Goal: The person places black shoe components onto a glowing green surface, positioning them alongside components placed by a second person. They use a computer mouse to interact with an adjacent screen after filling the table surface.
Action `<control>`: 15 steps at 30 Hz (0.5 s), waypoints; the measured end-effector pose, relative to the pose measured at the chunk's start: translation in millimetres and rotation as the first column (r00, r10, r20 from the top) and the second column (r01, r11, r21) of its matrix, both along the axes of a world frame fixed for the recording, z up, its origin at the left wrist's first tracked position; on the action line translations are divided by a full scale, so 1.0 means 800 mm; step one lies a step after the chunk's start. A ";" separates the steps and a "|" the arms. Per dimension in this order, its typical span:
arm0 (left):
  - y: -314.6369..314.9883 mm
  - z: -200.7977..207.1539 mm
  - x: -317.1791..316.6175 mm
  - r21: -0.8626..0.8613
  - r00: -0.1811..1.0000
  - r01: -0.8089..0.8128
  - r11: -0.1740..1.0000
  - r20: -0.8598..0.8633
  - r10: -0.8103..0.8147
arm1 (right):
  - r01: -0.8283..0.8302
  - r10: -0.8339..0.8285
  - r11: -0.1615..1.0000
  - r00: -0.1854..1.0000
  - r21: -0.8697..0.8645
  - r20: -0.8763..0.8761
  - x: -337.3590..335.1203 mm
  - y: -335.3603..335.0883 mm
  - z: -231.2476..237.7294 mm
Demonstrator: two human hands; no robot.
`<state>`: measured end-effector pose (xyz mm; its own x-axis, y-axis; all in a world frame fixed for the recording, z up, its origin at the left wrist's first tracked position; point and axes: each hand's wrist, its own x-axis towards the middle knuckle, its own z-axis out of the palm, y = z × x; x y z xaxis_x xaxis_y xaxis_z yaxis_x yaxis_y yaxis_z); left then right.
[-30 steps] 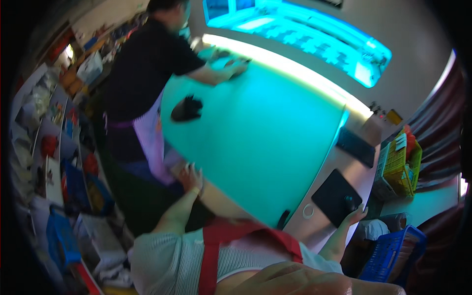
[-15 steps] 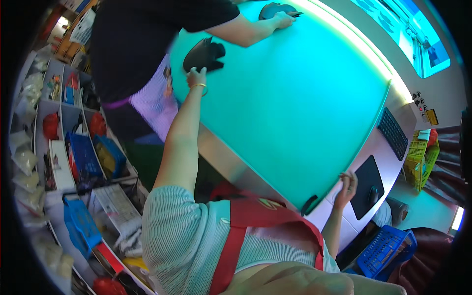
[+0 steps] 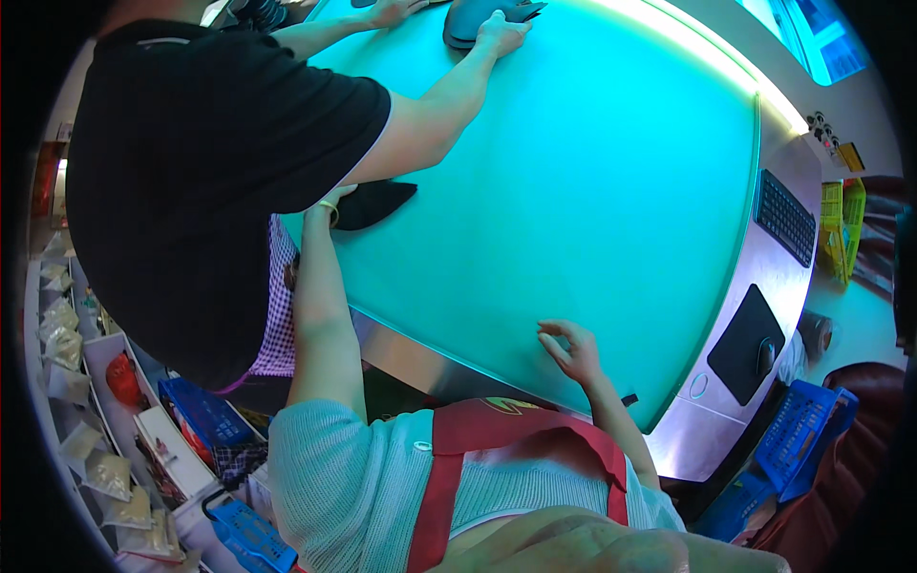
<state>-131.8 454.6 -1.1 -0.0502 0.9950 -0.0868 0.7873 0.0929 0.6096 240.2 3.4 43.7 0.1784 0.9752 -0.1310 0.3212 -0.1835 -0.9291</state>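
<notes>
My left hand (image 3: 331, 204) reaches far out over the glowing teal table (image 3: 592, 191) and lies at the near end of a dark flat piece (image 3: 374, 203). The co-worker's black sleeve (image 3: 315, 105) hides most of my fingers, so I cannot tell whether they grip the piece or only touch it. The piece lies flat on the table near its left edge, its pointed tip toward the right.

My right hand (image 3: 570, 350) hovers at the table's near edge, fingers loosely curled and spread, holding nothing.

Across the table the co-worker's hand (image 3: 501, 33) presses a second dark piece (image 3: 473, 19) at the far edge, with their other hand (image 3: 387, 11) just beside it. To my right a keyboard (image 3: 785, 216) and a black mouse pad (image 3: 745, 344) with a mouse (image 3: 765, 356) sit on the grey desk. Blue crates (image 3: 793, 439) stand below it, and a yellow basket (image 3: 839, 229) stands beyond the keyboard.
</notes>
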 end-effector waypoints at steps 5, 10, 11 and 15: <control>-0.178 0.037 0.164 -0.323 0.538 0.183 0.928 0.824 0.180 | 0.206 -0.303 0.938 0.879 -0.280 -0.368 0.012 0.075 -0.014; -0.309 0.038 0.339 -0.280 0.382 0.331 0.901 0.913 0.144 | 0.510 -0.578 0.816 0.731 -0.272 -0.363 0.078 0.138 -0.026; -0.309 0.040 0.363 -0.393 0.316 0.394 0.831 0.907 0.279 | 0.565 -0.622 0.783 0.717 -0.260 -0.315 0.105 0.141 -0.030; -0.261 0.021 0.440 -0.550 0.181 0.631 0.547 0.790 0.586 | 0.630 -0.643 0.763 0.763 -0.145 -0.066 0.212 0.133 -0.050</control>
